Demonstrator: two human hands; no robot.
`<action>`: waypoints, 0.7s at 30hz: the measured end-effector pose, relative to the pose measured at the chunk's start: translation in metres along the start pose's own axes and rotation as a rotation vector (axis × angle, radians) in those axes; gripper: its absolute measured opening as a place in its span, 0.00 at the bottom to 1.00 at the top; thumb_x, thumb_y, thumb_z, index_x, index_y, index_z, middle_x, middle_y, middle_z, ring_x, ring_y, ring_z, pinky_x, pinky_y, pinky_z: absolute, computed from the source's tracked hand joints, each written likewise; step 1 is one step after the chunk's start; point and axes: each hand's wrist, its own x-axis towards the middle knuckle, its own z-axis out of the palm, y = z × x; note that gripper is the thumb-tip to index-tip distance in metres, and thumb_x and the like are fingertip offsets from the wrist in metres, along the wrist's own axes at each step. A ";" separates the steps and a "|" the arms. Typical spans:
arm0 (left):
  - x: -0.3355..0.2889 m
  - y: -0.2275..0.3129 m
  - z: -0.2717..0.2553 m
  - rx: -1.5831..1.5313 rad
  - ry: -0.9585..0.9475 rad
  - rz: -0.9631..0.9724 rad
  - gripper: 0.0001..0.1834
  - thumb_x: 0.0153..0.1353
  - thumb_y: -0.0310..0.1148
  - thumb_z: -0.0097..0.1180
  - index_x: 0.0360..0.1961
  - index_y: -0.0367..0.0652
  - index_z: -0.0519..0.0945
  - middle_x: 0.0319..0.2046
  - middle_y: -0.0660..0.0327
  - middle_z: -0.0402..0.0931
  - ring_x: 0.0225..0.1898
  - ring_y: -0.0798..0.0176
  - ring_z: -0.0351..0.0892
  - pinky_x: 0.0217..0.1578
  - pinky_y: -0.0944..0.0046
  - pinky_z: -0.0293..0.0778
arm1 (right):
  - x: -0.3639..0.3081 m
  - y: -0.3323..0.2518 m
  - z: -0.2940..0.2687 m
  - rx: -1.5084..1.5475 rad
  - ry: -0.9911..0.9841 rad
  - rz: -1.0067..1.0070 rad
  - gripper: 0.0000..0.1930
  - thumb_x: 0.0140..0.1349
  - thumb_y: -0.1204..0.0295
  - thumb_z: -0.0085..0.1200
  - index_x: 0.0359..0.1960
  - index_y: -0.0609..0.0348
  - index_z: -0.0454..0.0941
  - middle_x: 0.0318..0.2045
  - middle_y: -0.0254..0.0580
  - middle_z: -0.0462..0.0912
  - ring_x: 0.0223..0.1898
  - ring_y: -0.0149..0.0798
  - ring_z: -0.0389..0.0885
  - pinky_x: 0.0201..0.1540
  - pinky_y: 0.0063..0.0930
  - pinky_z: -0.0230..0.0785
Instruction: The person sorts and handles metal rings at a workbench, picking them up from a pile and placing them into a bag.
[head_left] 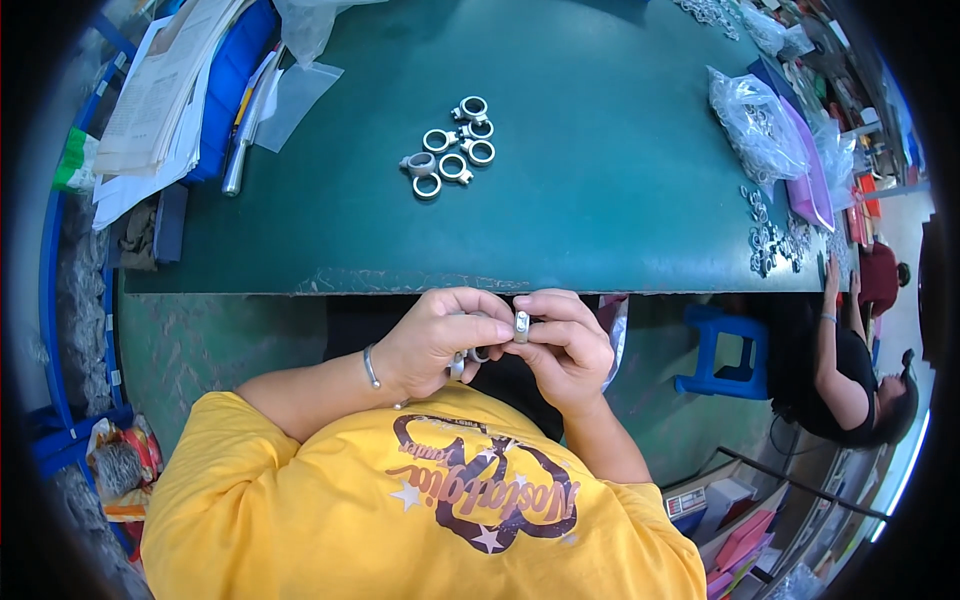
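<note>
A small silver metal ring with a flat-faced head is pinched between the fingertips of both hands, just in front of the table's near edge. My left hand is closed, its thumb touching that ring's left side. More metal rings are tucked under its curled fingers; how many is partly hidden. My right hand grips the pinched ring from the other side with thumb and fingers. Farther off, several similar metal rings with small side lugs lie in a loose cluster on the green tabletop.
Left on the table are a blue bin with papers, a tapered metal rod and a clear bag. A bag of metal parts, a purple tray and loose parts lie right. Beyond are a blue stool and another person.
</note>
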 end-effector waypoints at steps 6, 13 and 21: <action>0.004 -0.006 -0.005 -0.009 0.002 0.004 0.06 0.54 0.27 0.51 0.32 0.37 0.76 0.28 0.56 0.73 0.23 0.69 0.72 0.13 0.76 0.65 | -0.002 -0.002 0.002 -0.019 0.059 0.007 0.11 0.42 0.84 0.62 0.29 0.65 0.75 0.38 0.49 0.77 0.38 0.41 0.78 0.39 0.28 0.72; 0.004 0.003 -0.010 -0.395 -0.155 -0.015 0.16 0.59 0.35 0.40 0.38 0.32 0.73 0.35 0.48 0.71 0.25 0.62 0.71 0.14 0.73 0.66 | 0.002 -0.004 -0.011 0.824 0.410 0.713 0.12 0.63 0.73 0.46 0.44 0.68 0.71 0.33 0.52 0.79 0.26 0.34 0.79 0.24 0.22 0.74; 0.005 0.011 -0.010 -0.486 -0.170 0.020 0.16 0.58 0.34 0.39 0.37 0.31 0.73 0.36 0.45 0.72 0.27 0.62 0.73 0.14 0.73 0.68 | 0.006 -0.006 -0.020 0.968 0.276 0.768 0.11 0.63 0.73 0.46 0.42 0.67 0.72 0.29 0.51 0.80 0.16 0.29 0.71 0.15 0.14 0.59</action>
